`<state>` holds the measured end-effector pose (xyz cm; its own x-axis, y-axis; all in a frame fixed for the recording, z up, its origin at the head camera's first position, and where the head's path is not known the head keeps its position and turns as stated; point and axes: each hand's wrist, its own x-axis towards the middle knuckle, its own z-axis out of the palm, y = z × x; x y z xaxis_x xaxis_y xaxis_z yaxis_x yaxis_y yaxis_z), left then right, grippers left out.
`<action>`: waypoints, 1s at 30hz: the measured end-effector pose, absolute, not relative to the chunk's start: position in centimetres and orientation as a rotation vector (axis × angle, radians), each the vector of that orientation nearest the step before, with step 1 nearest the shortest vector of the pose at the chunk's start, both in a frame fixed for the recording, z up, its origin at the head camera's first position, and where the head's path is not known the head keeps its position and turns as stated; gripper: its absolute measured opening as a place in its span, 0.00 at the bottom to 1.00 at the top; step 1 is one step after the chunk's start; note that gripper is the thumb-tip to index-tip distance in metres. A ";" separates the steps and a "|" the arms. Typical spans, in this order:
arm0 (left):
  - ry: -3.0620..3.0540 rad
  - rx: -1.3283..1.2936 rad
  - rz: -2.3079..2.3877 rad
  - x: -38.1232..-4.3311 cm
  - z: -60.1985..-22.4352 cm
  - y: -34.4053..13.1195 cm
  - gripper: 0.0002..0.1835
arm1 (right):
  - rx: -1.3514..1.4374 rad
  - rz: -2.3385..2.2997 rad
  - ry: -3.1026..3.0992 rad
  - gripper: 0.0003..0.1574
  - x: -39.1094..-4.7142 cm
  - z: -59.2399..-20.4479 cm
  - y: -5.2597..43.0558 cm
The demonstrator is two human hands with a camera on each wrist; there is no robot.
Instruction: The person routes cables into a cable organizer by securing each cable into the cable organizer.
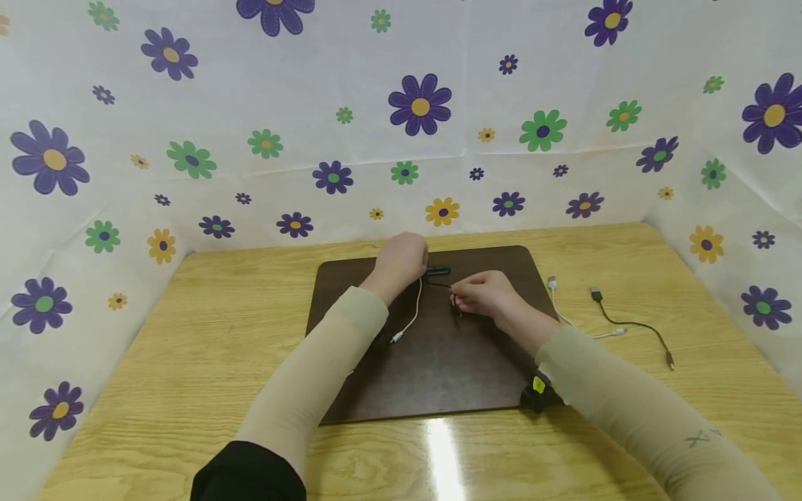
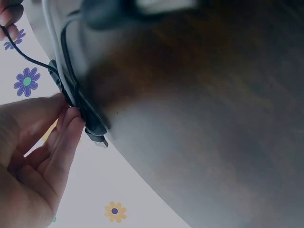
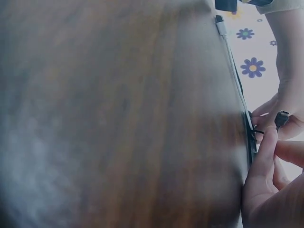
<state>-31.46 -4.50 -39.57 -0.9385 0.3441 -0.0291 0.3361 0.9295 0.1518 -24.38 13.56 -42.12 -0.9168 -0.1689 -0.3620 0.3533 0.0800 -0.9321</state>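
Observation:
My left hand (image 1: 401,257) is at the far edge of a dark brown board (image 1: 438,362). Its thumb and fingertips pinch a white charging cable (image 2: 58,52) and a black cable where they cross a slim black strip (image 2: 96,118). A USB plug (image 2: 99,140) sticks out by the strip's end. From that hand the white cable runs over the board to its small plug (image 1: 397,337). To the right, my right hand (image 1: 485,293) pinches a thin black charging cable (image 1: 438,284). Its small connector (image 3: 281,118) shows above those fingertips in the right wrist view.
Right of the board, a second white cable (image 1: 589,335) and another black cable (image 1: 633,323) lie on the wooden table (image 1: 188,362). A flower-patterned cloth (image 1: 351,83) hangs behind and at both sides. A black wrist device (image 1: 536,395) sits under my right forearm.

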 end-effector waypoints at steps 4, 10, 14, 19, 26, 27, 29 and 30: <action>3.025 0.506 0.262 -31.5 -39.9 -4.4 0.08 | 0.193 -1.897 1.987 0.21 -24.4 -42.2 13.7; 3.029 0.474 0.309 -31.4 -40.1 -4.4 0.06 | 0.206 -1.890 1.985 0.20 -24.2 -42.4 13.9; 3.006 0.461 0.336 -31.3 -40.0 -4.4 0.05 | 0.170 -1.861 2.003 0.20 -24.2 -42.5 14.1; 2.995 0.473 0.341 -31.4 -39.7 -4.4 0.04 | 0.116 -1.817 2.031 0.20 -24.2 -42.2 14.0; 3.008 0.479 0.262 -31.2 -39.3 -4.2 0.04 | 0.079 -1.783 2.056 0.19 -24.2 -41.9 13.5; 3.011 0.484 0.245 -31.2 -39.2 -4.1 0.05 | 0.070 -1.776 2.062 0.19 -24.2 -41.9 13.5; 3.015 0.488 0.230 -31.2 -39.2 -4.0 0.05 | 0.053 -1.759 2.081 0.19 -24.2 -42.0 13.3; 3.016 0.490 0.232 -31.2 -39.3 -3.9 0.05 | 0.044 -1.748 2.096 0.18 -24.2 -42.0 13.2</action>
